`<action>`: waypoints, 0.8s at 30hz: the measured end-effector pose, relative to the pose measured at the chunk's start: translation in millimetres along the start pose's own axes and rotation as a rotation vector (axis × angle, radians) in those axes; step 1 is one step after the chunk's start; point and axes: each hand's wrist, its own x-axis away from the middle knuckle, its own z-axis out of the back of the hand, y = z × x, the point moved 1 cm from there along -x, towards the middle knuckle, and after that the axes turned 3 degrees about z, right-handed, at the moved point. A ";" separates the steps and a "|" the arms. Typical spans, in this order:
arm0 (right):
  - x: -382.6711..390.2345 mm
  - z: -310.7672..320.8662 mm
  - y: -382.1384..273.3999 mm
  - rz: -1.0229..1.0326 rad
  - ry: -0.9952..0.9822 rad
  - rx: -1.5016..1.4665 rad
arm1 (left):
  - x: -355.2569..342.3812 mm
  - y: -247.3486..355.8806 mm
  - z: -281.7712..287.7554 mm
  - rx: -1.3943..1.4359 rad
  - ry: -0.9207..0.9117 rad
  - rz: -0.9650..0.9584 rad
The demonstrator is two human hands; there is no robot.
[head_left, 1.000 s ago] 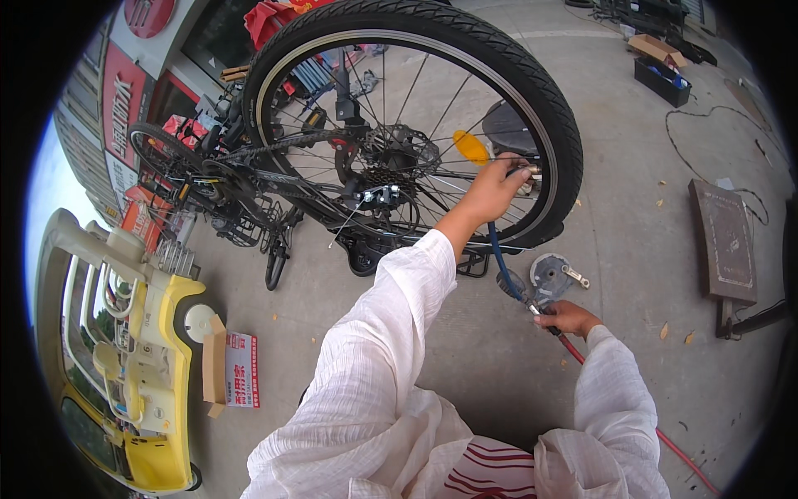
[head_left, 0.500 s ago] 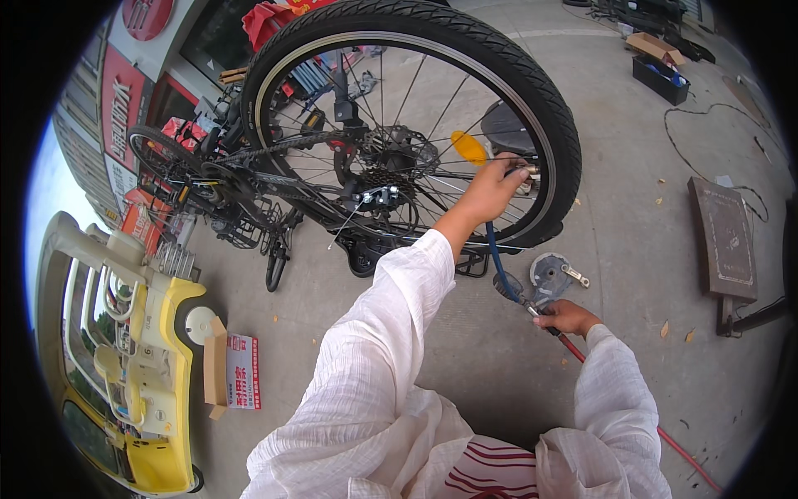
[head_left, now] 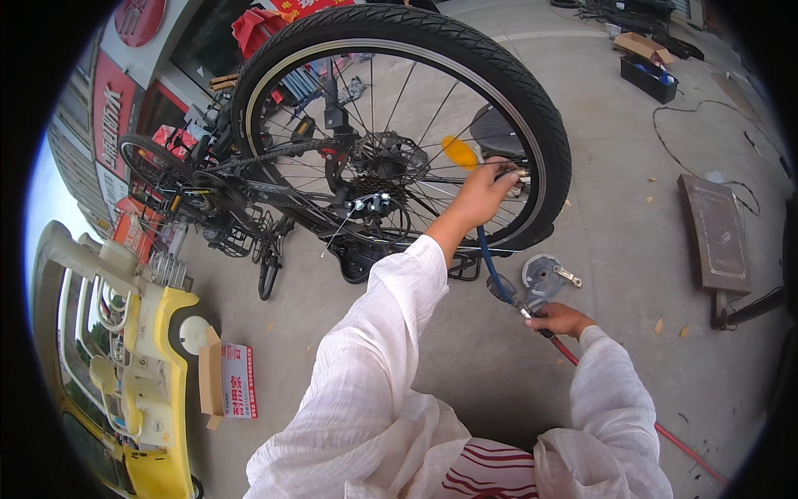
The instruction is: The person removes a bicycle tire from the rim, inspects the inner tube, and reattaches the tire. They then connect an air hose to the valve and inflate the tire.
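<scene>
A black bicycle stands upside down, its rear wheel point(head_left: 559, 150) up in front of me. My left hand point(head_left: 482, 193) reaches to the inner side of the rim, its fingers closed on the brass-coloured end fitting point(head_left: 521, 172) of a blue hose point(head_left: 491, 264). Fingers partly hide where that fitting meets the valve. Lower right, my right hand point(head_left: 565, 319) grips a tyre inflator point(head_left: 525, 312); a round gauge point(head_left: 500, 289) sits beside it. From the inflator a red air hose point(head_left: 688, 451) runs off to the lower right. A yellow reflector point(head_left: 459, 153) is fixed among the spokes near my left hand.
On the concrete below the wheel lies a grey round part with a metal lever point(head_left: 544, 276). A brown board-like stand point(head_left: 716, 237) is at the right, a black bin point(head_left: 649, 80) farther back. Left are a yellow vehicle point(head_left: 166, 333) and a cardboard box point(head_left: 229, 381).
The whole scene has shifted slightly left in the view. Both hands keep their holds, the left at the rim and the right on the inflator.
</scene>
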 end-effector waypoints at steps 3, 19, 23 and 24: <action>9.1 4.2 -8.7 -0.054 0.020 0.153 | -1.6 2.0 -0.6 0.033 -0.020 0.025; 97.2 140.3 -271.9 0.796 1.061 0.125 | -3.7 0.1 -2.0 0.020 -0.018 0.027; 86.0 134.4 -267.9 0.775 1.145 0.150 | -5.1 -14.9 -0.2 -0.002 0.019 -0.036; 84.8 135.2 -267.2 0.763 1.134 0.117 | -4.7 -15.8 -0.9 -0.002 0.029 -0.067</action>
